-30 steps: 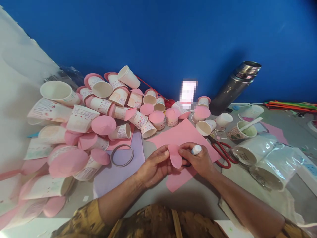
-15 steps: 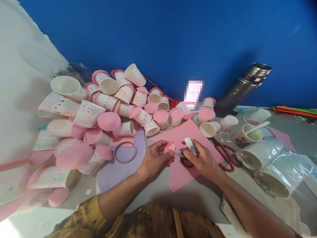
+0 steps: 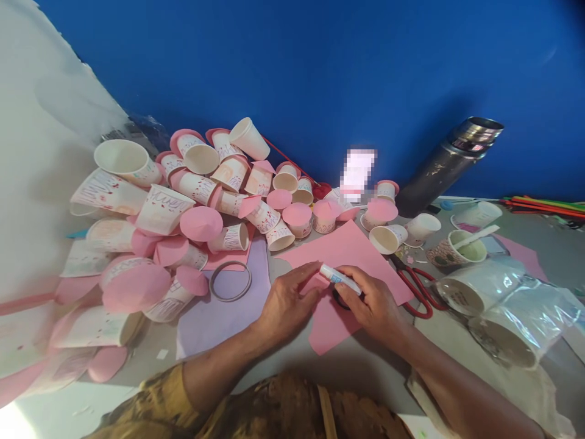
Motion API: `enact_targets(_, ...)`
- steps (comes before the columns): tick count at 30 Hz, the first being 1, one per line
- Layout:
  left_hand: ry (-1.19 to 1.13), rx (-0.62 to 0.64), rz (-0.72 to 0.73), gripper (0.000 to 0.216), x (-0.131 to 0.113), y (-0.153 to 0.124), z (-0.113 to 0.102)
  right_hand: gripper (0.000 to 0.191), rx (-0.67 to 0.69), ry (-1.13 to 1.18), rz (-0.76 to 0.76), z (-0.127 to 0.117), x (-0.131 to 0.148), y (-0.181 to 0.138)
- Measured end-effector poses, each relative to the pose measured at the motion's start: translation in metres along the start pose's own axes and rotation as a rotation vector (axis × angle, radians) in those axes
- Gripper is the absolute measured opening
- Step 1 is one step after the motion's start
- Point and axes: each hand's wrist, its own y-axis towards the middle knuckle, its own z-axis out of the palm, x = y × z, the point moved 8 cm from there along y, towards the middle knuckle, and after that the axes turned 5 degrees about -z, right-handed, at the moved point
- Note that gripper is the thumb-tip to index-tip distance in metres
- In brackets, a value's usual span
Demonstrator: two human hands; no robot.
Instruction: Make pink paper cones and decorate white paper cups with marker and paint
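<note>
My left hand (image 3: 287,302) rests with curled fingers on the pink paper sheet (image 3: 347,250), pinching a small folded pink paper piece (image 3: 315,284) that is mostly hidden under the fingers. My right hand (image 3: 372,305) grips a white glue stick (image 3: 339,277), its tip pointing left toward the pink piece and almost touching my left fingertips. A small pair of black-handled scissors (image 3: 339,299) lies under my right hand, mostly covered.
A heap of paper cups with pink lids (image 3: 183,207) fills the left. A tape ring (image 3: 231,281) lies on lilac paper. Red scissors (image 3: 414,286), a steel flask (image 3: 450,161), a bowl of paste (image 3: 457,250) and bagged cups (image 3: 498,299) sit to the right.
The pink piece, held up flat a second ago, is now folded and pressed down in my left hand. My right hand turned the glue stick from upright to pointing left at it.
</note>
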Motion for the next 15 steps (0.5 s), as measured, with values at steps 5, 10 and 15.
enact_targets(5, -0.076, 0.059, 0.057, 0.050, -0.001, -0.001, 0.001, 0.028, -0.030, -0.068, -0.009, -0.001, -0.002, -0.001)
enact_targets(10, -0.058, 0.111, 0.146, 0.053, -0.008, -0.002, 0.000, 0.027, -0.091, -0.207, -0.114, -0.006, 0.005, -0.002)
enact_targets(15, -0.096, 0.142, 0.185, 0.053, -0.016, -0.003, 0.002, 0.027, -0.142, -0.270, -0.169, -0.009, 0.007, -0.002)
